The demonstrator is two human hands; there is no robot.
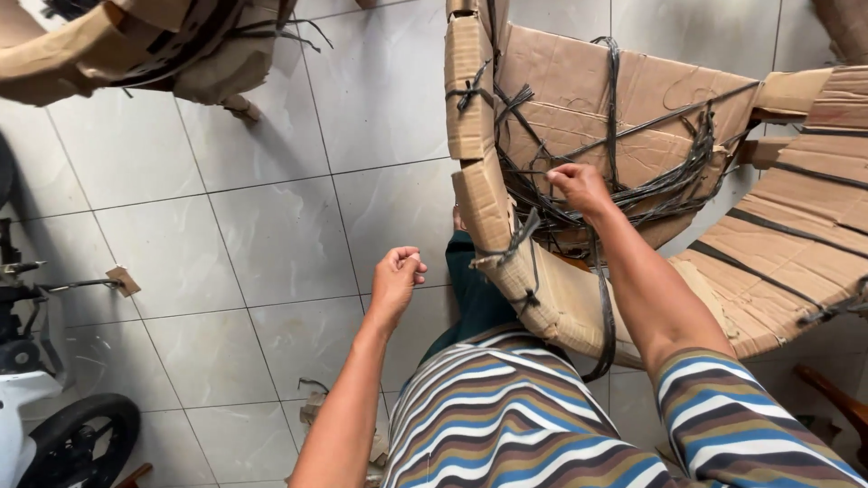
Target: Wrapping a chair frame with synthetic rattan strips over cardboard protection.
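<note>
the right hand (579, 188) pinches the black straps (633, 194) bound across the cardboard-wrapped piece (579, 81), which lies straight ahead of it. the left hand (396, 276), fisted closed, sits lower and left, well apart over the tiled floor (271, 226).

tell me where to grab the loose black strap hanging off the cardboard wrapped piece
Probably pinch the black strap on its free hanging length below the cardboard edge, coming from the open floor side. Higher up it is knotted tight against the wrapping near the right hand.
</note>
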